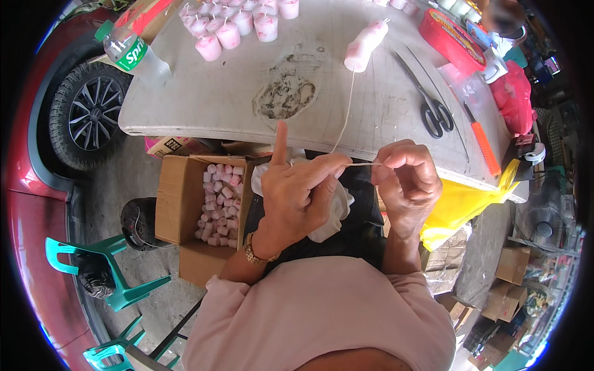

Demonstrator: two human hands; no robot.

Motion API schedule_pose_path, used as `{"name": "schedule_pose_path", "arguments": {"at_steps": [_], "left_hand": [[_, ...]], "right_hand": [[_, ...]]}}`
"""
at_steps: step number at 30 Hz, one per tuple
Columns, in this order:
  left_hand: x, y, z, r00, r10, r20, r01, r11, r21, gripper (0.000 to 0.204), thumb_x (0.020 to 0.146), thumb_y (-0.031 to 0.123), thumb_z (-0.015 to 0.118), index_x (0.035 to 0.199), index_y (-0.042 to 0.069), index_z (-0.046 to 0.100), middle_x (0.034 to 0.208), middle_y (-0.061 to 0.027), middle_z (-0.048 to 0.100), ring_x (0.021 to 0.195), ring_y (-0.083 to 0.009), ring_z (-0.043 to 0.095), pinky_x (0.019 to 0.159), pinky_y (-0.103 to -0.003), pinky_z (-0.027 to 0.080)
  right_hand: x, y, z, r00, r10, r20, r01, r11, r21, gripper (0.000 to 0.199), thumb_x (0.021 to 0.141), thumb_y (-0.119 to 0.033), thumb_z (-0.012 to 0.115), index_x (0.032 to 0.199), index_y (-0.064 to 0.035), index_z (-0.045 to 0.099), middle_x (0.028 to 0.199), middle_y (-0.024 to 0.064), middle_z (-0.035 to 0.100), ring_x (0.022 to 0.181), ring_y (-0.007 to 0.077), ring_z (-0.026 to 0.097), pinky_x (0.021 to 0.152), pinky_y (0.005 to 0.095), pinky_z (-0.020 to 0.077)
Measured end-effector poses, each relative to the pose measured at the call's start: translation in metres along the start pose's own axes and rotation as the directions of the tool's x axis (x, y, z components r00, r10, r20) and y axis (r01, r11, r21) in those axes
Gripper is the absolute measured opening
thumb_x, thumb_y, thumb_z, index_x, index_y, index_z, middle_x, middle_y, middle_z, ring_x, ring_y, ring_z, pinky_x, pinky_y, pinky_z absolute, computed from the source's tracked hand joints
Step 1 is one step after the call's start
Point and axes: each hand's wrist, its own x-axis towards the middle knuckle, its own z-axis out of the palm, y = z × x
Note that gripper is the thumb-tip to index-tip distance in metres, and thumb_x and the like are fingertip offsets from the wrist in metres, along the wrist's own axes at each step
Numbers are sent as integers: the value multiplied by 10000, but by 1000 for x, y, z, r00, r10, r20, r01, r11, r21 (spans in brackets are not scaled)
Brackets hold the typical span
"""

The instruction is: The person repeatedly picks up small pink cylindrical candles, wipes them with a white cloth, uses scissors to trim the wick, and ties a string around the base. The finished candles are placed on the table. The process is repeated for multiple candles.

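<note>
A thin white string [352, 105] runs from a short row of pink-and-white candles [365, 48] lying on the table down to my hands, just off its near edge. My left hand [300, 191] pinches the string between thumb and fingertip, with one finger raised. A small gap to the right, my right hand [408, 182] grips the same string with curled fingers. The stretch between the hands looks taut. Upright pink-and-white candles with wicks [228, 35] stand grouped at the far left of the table.
Black-handled scissors [437, 117], an orange-handled tool [485, 148] and a red round container [453, 40] lie at the right. A clear bottle [133, 52] stands at the left. Below, a cardboard box [176, 204] holds many pink-white pieces. A yellow bag [461, 213] hangs at the right.
</note>
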Motion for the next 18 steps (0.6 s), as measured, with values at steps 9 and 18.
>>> {"name": "schedule_pose_path", "arguments": {"at_steps": [9,18], "left_hand": [[0,-9,-7,997,41,69,-44,998,49,195,810,17,668,987,88,709,667,-40,659,538,-205,613,1148,-561,254],[76,-30,10,983,186,-7,-144,786,602,533,842,439,675,1287,151,625,1419,-167,441,1219,-332,521,1076,-751,42]], "right_hand": [[-1,-2,0,999,-9,-47,5,997,-80,257,776,187,562,918,-27,543,885,62,565,806,109,512,714,226,425],[15,6,-13,999,-31,-43,19,965,-263,180,825,70,581,985,-8,604,983,109,608,769,184,606,690,291,499]]}}
